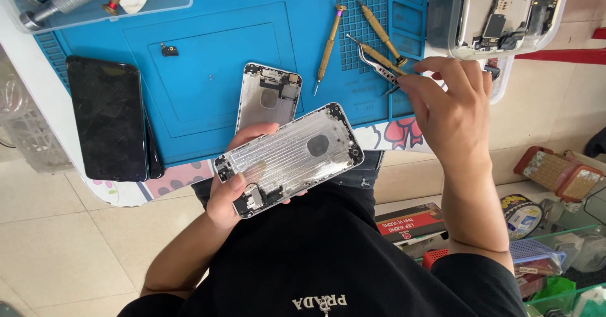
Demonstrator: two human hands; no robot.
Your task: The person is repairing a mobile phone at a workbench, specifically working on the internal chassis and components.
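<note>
While my left hand grips it, the bare silver phone shell lies gutted, inside up. Long axis slants up-right. Right hand pinches tweezers.

Head view, steeply downward (close)

The left hand is held low in front of the body, palm up, its fingers curled into a closed grip with the thumb laid across the top. The left forearm is bent in from the lower left. The right hand is raised further out, wrist straight, thumb and forefinger apparently pinched together at their tips.
</note>
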